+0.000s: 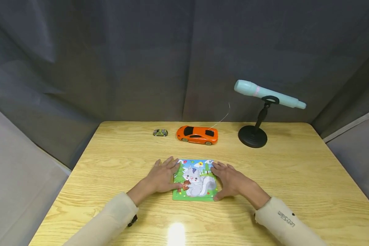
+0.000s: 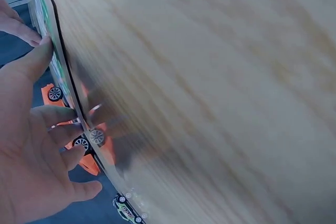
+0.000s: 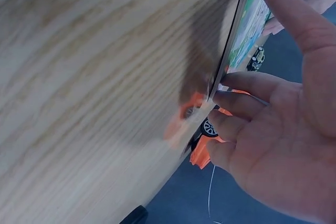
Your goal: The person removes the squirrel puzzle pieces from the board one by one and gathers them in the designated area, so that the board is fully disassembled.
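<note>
A thin square picture board (image 1: pixel 194 181) lies flat on the wooden table in the head view, printed with a grey cartoon squirrel holding an acorn. At its left side is my left hand (image 1: pixel 163 176), the thumb over the picture and the fingertips by the upper left corner. My right hand (image 1: pixel 230 180) touches the opposite side, its thumb near the lower right corner and its fingers near the upper right. Both hands have spread, relaxed fingers. Seen from the right wrist, the board's dark edge (image 3: pixel 235 38) runs along the fingertips.
Behind the board stand an orange toy car (image 1: pixel 198 135) with a thin wire and a small patterned toy car (image 1: pixel 160 132). A light blue microphone (image 1: pixel 270 94) rests on a black stand (image 1: pixel 253 136) at the back right. Dark curtains (image 1: pixel 141 61) hang behind the table (image 1: pixel 126 153).
</note>
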`<state>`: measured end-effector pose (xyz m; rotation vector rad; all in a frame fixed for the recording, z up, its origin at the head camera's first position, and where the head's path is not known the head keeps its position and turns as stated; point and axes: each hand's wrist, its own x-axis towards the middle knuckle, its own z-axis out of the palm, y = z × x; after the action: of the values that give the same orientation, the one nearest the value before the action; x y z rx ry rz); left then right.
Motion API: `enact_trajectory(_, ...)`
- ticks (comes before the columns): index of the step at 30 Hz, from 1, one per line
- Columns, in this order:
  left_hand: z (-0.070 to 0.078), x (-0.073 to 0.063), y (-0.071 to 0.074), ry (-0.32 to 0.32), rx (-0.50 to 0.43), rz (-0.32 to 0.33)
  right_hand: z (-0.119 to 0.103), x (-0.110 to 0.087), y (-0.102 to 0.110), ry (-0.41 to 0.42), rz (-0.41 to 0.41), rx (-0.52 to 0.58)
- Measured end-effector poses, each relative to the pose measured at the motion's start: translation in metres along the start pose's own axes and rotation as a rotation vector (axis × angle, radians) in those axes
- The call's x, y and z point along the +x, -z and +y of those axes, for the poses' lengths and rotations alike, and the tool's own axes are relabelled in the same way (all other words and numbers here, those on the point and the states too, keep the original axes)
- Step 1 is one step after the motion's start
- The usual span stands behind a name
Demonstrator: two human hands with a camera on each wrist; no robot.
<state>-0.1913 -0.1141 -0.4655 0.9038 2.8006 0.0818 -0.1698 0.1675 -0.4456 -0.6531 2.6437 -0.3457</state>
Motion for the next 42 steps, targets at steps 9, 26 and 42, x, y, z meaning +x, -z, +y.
enact_trajectory(9,0.009,0.005,0.007,-0.058,-0.043,0.05,0.005,0.006,0.007,-0.02,0.158,0.051)
enact_trajectory(26,0.049,0.017,-0.007,-0.197,-0.014,-0.062,0.01,0.039,0.011,-0.077,0.234,0.26)
enact_trajectory(42,0.054,0.015,-0.006,-0.177,-0.012,-0.074,0.01,0.045,0.009,-0.131,0.197,0.281)
